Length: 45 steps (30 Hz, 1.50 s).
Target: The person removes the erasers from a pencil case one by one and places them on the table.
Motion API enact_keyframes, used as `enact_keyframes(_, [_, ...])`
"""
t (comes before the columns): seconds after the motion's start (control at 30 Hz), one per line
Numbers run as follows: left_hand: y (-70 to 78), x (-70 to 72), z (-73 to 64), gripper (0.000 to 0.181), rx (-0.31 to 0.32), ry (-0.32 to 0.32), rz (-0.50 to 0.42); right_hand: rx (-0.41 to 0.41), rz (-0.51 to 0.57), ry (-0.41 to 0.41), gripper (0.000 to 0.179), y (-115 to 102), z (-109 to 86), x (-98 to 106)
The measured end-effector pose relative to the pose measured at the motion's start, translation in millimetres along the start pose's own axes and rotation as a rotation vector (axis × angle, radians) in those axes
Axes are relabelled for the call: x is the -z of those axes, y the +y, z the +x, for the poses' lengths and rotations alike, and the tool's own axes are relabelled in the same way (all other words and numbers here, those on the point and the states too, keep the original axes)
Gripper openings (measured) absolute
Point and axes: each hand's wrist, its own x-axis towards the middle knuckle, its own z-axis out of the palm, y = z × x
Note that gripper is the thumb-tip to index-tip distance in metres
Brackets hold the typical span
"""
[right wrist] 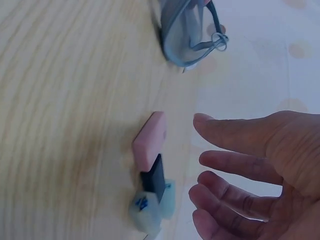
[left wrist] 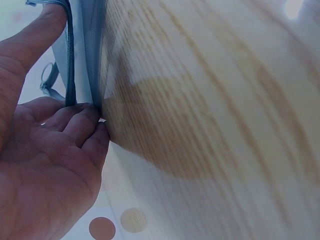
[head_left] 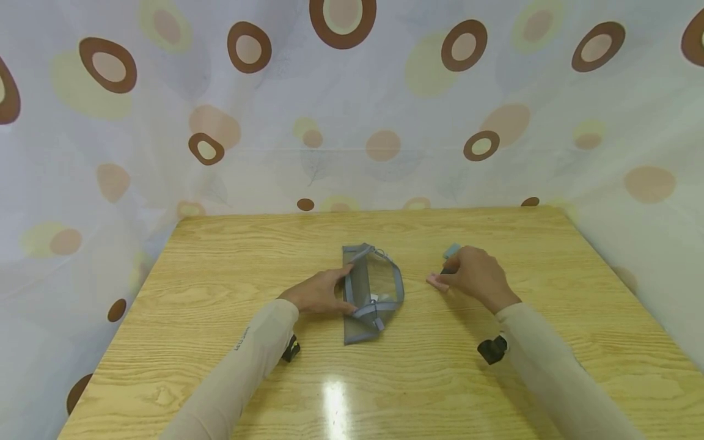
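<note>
A grey-blue mesh zip pouch (head_left: 360, 284) lies with its mouth spread wide near the middle of the table. My left hand (head_left: 319, 292) holds it at the rim, thumb and fingers apart on the two edges. Something small and white shows in the pouch, its kind unclear. To the right, my right hand (right wrist: 260, 180) hovers beside a row of small blocks, fingers apart and holding nothing. The row has a pink eraser-like block (right wrist: 150, 141), a black block (right wrist: 154, 177), a pale piece with blue marks (right wrist: 145, 210) and a light blue block (right wrist: 169, 199).
The wooden table (head_left: 247, 244) reaches back to a white curtain (head_left: 352, 177) patterned with brown and yellow spots, which also hangs at both sides. A zip pull (head_left: 378, 324) hangs at the pouch's near end. Dark wrist devices sit below both hands.
</note>
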Motion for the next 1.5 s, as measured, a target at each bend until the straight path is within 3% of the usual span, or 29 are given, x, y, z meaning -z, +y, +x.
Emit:
enact_keyframes(0.17, [-0.1, 0.4, -0.4, 0.099, -0.001, -0.002, -0.008, 0.059, 0.038, -0.011, 0.033, -15, 4.1, 4])
enact_keyframes(0.5, [-0.4, 0.0, 0.4, 0.1, -0.012, 0.001, -0.014, 0.049, 0.177, -0.18, 0.032, -45, 14.1, -1])
enact_keyframes(0.6, [-1.0, -0.4, 1.2, 0.1, -0.015, 0.001, -0.007, 0.082, 0.184, -0.2, 0.03, -51, 16.0, -3])
enact_keyframes(0.83, [-2.2, -1.1, 2.3, 0.101, -0.002, -0.001, -0.009, 0.209, 0.185, -0.264, 0.023, -58, 20.5, -12])
enact_keyframes(1.03, [-1.0, -0.9, 1.6, 0.102, 0.017, -0.002, -0.025, 0.219, 0.217, -0.334, 0.021, -63, 21.6, -20])
enact_keyframes(1.5, [0.1, 0.0, 0.6, 0.101, 0.015, 0.004, -0.017, 0.274, 0.233, -0.379, 0.017, -61, 23.7, -25])
